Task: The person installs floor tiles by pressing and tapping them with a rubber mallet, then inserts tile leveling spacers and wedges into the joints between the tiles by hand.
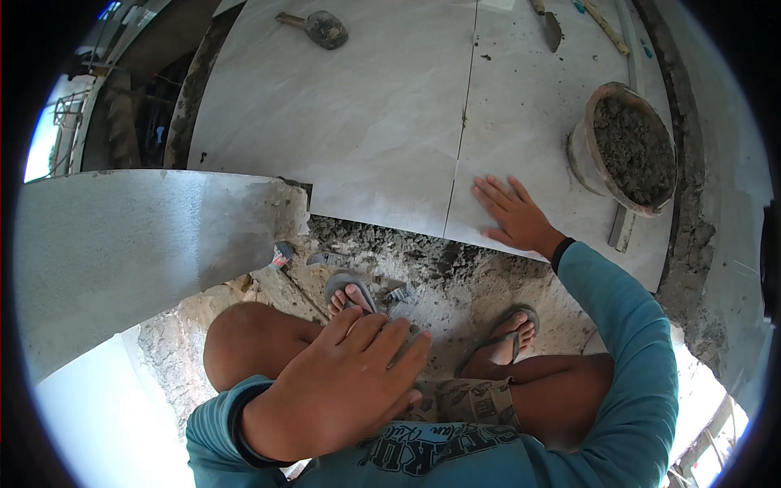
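My right hand (518,216) lies flat on the pale floor tile (529,130), near its front edge, fingers apart and holding nothing. My left hand (338,378) is raised in front of my body above my knees, its fingers loosely stretched with small gaps between them. Nothing shows in it, though its palm is hidden. A second large pale tile (342,122) lies to the left, with a thin dark joint between the two. To the right of my right hand, a bucket (579,154) of grey mortar (630,146) stands on the tile.
A mallet (325,30) lies on the far left tile. Beyond the bucket are a trowel (553,31) and a wooden-handled tool (606,28). A long metal bar (622,230) runs under the bucket. Rough mortar (407,242) borders the tiles' front edge. A low wall (163,252) stands left.
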The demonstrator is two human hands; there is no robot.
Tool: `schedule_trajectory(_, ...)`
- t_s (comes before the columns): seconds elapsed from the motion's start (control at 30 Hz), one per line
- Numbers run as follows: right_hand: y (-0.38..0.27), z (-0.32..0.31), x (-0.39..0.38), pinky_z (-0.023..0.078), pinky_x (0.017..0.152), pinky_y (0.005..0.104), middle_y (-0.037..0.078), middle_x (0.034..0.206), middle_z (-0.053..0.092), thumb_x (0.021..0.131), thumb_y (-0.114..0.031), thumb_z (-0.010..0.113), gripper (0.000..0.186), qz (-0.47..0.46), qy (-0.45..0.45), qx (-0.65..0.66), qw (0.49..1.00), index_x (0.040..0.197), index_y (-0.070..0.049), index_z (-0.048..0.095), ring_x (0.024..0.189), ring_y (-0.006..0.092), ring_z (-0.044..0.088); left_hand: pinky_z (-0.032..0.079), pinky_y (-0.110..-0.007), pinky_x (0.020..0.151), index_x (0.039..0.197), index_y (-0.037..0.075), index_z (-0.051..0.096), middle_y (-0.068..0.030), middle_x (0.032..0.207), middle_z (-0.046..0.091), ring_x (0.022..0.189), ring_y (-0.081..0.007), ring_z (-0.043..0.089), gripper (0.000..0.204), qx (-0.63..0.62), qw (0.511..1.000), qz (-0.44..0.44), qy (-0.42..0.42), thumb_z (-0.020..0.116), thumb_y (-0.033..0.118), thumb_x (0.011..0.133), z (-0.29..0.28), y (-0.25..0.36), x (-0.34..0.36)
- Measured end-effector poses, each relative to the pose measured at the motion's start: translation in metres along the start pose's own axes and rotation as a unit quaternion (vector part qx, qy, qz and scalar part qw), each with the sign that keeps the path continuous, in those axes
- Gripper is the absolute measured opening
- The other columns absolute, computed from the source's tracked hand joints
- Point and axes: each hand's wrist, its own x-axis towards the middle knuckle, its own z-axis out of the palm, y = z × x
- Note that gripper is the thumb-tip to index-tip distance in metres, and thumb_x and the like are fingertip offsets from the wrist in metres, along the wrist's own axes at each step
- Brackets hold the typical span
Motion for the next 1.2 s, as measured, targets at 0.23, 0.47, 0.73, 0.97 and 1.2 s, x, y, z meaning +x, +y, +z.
schedule_trajectory(0.23, 0.033, 0.005, 0.027, 0.017, 0.127, 0.0532, 0.011, 0.171, 0.025, 0.105, -0.052, 0.050, 0.077, 0.109, 0.076, -0.027, 0.991, 0.164, -0.009, 0.026, 0.158, 0.0310, 0.023, 0.045, -0.046, 0.106, 0.138, 0.003, 0.057, -0.0151, 0.127, 0.059, 0.121, -0.0310, 0.058, 0.059, 0.001, 1.000, 0.007, 0.005, 0.076, 0.031, 0.089, -0.002, -0.004, 0.003)
schedule_trajectory(0.47, 0.036, 0.005, 0.056, 0.019, 0.124, 0.0588, 0.019, 0.169, 0.027, 0.102, -0.053, 0.055, 0.081, 0.140, 0.082, 0.021, 0.987, 0.160, -0.002, 0.033, 0.157, 0.0360, 0.023, 0.045, -0.047, 0.107, 0.138, 0.001, 0.055, -0.0157, 0.121, 0.059, 0.116, -0.0323, 0.060, 0.058, 0.012, 1.000, 0.001, 0.010, 0.072, 0.033, 0.093, -0.002, -0.005, -0.004)
schedule_trajectory(0.73, 0.033, 0.008, 0.035, 0.012, 0.125, 0.0591, 0.024, 0.168, 0.025, 0.098, -0.051, 0.059, 0.089, 0.128, 0.092, 0.062, 0.986, 0.161, 0.003, 0.026, 0.156, 0.0413, 0.022, 0.042, -0.047, 0.108, 0.139, 0.000, 0.052, -0.0183, 0.119, 0.060, 0.114, -0.0349, 0.061, 0.054, 0.042, 0.998, 0.034, 0.016, 0.059, 0.039, 0.102, 0.022, -0.018, 0.005)
schedule_trajectory(0.97, 0.035, 0.001, 0.046, 0.013, 0.125, 0.0588, 0.025, 0.167, 0.027, 0.098, -0.050, 0.060, 0.088, 0.118, 0.095, 0.056, 0.987, 0.160, 0.003, 0.027, 0.156, 0.0413, 0.023, 0.043, -0.046, 0.102, 0.140, 0.001, 0.051, -0.0177, 0.122, 0.059, 0.109, -0.0329, 0.062, 0.053, 0.043, 0.997, 0.058, 0.020, 0.056, 0.040, 0.105, 0.025, -0.031, 0.012)
schedule_trajectory(1.2, 0.034, -0.001, 0.046, 0.013, 0.126, 0.0584, 0.024, 0.168, 0.026, 0.098, -0.050, 0.058, 0.087, 0.120, 0.092, 0.060, 0.987, 0.160, 0.003, 0.028, 0.157, 0.0402, 0.023, 0.044, -0.045, 0.101, 0.140, 0.000, 0.051, -0.0181, 0.123, 0.059, 0.111, -0.0331, 0.061, 0.052, 0.039, 0.998, 0.047, -0.018, 0.055, 0.039, 0.105, 0.019, -0.028, 0.018)
